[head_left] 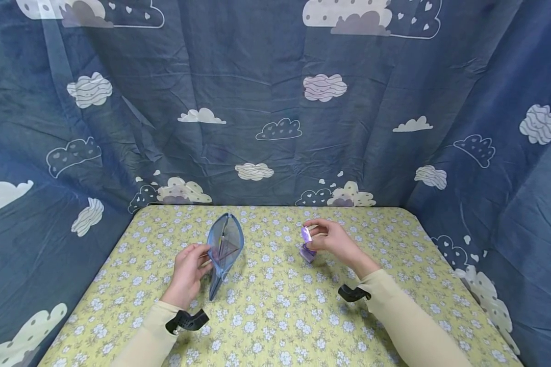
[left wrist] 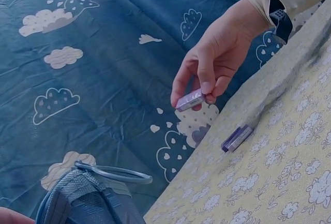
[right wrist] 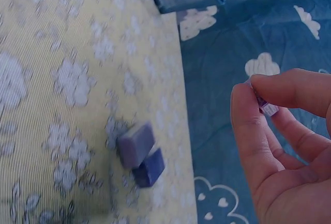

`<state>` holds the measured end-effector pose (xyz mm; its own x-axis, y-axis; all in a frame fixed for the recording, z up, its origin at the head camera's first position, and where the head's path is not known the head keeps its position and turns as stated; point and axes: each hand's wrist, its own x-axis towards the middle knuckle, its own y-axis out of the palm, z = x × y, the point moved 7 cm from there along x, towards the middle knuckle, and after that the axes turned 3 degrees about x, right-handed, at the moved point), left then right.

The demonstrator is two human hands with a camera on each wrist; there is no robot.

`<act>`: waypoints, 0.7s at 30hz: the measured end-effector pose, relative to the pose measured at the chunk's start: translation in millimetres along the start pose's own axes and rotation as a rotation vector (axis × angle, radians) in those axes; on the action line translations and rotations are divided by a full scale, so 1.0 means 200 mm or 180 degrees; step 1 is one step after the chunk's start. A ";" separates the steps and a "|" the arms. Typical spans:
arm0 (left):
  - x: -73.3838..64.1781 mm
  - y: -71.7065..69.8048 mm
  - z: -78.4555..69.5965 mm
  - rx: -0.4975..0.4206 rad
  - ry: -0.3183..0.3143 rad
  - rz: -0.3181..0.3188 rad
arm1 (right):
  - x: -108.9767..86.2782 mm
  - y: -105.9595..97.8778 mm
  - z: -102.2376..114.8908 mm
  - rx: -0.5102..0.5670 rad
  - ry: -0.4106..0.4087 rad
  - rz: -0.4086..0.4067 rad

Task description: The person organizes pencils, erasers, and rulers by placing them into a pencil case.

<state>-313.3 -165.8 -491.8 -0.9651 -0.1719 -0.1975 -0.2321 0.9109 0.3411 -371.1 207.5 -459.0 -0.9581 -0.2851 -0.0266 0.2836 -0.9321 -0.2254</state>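
My left hand (head_left: 187,272) grips the side of a blue zip pouch (head_left: 215,285), its thumb and fingers on the edge. The pouch stands upright with its mouth spread and see-through mesh showing; a few thin things are inside, too unclear to name. My right hand (head_left: 337,245) pinches a small shiny purple block (left wrist: 191,100) between thumb and fingertips, above the table. Below it, two more small purple blocks lie touching on the cloth, a lighter one (right wrist: 136,145) and a darker one (right wrist: 150,169).
A yellow floral cloth (head_left: 275,316) covers the table. Dark blue curtains (head_left: 257,148) with cloud prints hang behind it and along both sides. Black wrist mounts (head_left: 186,321) sit on both cream sleeves.
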 end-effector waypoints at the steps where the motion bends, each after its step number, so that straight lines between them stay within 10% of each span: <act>1: 0.00 0.00 0.00 0.0007 0.0009 0.0020 | 0.00 0.01 0.01 0.0014 -0.0003 0.0004; 21: -0.01 0.01 0.00 0.0079 -0.0042 0.0054 | -0.02 0.13 0.15 0.0099 -0.0117 0.0155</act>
<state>-311.9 -163.2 -491.1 -0.9671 -0.1517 -0.2040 -0.2126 0.9227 0.3216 -359.3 176.8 -436.1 -0.9412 -0.3379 -0.0008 0.3316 -0.9232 -0.1942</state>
